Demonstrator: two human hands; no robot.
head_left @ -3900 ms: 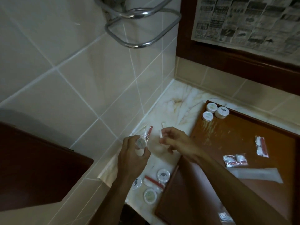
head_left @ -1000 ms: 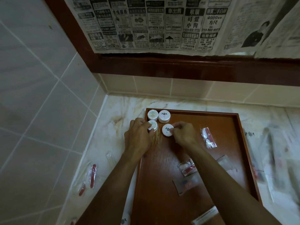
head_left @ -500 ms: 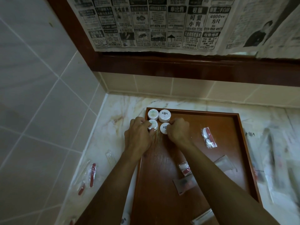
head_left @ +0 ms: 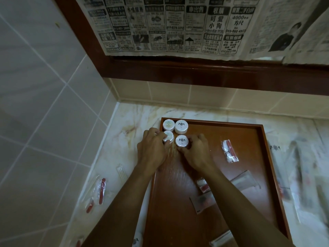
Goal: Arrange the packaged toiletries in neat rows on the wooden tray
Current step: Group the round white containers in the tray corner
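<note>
Head view looks down on a wooden tray lying on a marble counter in a tiled corner. Four round white toiletry packs sit in the tray's far left corner as a two-by-two block: far-left pack, far-right pack, near-left pack, near-right pack. The left hand has its fingertips curled against the near-left pack, gripping its left edge. The right hand pinches the near-right pack between thumb and fingers at its right and near edges. The two near packs stand just apart from each other and just beside the far pair. A clear sachet with red and white contents lies near the tray's right side. Another small sachet and a flat wrapper lie mid-tray, partly under the right forearm. More red-and-clear sachets lie on the counter left of the tray.
</note>
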